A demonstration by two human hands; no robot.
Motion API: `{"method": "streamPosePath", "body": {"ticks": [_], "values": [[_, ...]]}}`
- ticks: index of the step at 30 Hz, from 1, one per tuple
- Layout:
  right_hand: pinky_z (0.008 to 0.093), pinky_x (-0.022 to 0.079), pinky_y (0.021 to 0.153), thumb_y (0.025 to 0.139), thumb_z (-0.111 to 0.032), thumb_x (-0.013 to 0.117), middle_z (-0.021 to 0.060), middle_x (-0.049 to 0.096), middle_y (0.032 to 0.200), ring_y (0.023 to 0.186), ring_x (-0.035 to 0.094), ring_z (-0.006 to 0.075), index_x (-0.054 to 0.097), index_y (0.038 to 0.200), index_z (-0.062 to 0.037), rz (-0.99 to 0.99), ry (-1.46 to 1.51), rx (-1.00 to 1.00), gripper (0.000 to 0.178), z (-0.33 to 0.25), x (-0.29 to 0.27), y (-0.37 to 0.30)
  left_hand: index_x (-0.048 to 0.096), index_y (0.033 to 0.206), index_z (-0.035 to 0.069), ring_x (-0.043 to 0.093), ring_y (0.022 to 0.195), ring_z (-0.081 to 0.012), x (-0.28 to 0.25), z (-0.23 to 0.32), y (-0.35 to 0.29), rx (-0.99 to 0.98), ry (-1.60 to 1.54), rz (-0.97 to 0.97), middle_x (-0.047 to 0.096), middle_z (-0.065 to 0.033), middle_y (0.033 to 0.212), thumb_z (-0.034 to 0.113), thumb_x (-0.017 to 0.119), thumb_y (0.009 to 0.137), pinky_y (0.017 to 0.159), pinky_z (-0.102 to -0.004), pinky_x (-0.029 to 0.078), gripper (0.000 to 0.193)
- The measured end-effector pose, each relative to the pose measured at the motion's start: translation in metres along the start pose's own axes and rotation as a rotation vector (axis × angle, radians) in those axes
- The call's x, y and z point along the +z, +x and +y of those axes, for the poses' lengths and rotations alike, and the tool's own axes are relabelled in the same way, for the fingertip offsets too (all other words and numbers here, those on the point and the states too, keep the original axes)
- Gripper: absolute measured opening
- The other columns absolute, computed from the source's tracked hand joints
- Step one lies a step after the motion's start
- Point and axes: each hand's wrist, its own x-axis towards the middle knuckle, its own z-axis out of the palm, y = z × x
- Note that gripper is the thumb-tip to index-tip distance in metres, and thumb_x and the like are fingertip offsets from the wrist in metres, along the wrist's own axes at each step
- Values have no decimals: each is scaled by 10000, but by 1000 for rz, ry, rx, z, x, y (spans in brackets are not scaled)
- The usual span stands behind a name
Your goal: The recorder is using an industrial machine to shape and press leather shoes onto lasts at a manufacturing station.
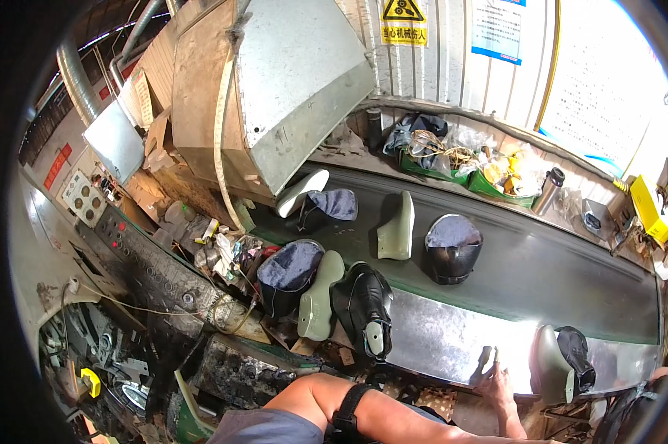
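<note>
My right hand (494, 381) reaches up from the lower edge, a finger stretched toward the front metal strip (445, 329); I see nothing in it. One bare arm (382, 414) with a black strap crosses the bottom; its hand is out of view. Right of my hand, a pale green sole (548, 359) leans beside a black boot upper (575, 357). Farther left, a black boot (365, 307) lies by another green sole (320, 300) and a fleece-lined boot upper (289, 277). Behind, on the dark belt (519, 259), stand a lined boot upper (454, 259) and a sole (397, 229).
A large metal hood (297, 81) covers the belt's far left end. Along the wall are green trays (437, 172) of odds and ends and a metal flask (550, 191). At left stands a machine panel (138, 244) with buttons; cluttered metal parts (101, 355) lie below.
</note>
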Motion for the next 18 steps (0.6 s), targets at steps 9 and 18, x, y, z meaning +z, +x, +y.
{"method": "streamPosePath", "body": {"ticks": [9,18], "values": [[462,439,959,604,-36,879,106,698,812,799,683,325,-5,1595,-52,-15,91,51,1329,15,13,-2,544,1318,-69,637,1149,-341,2,-1,-1,11,-7,20,646,-210,1254,287,351,1101,948,-487,508,460],[428,420,960,555,-61,924,60,706,815,809,678,292,-35,1595,-57,-39,67,108,1415,4,7,0,553,1300,-79,639,1138,-350,1,0,1,23,4,22,647,-217,1240,301,345,1105,933,-488,513,475]]}}
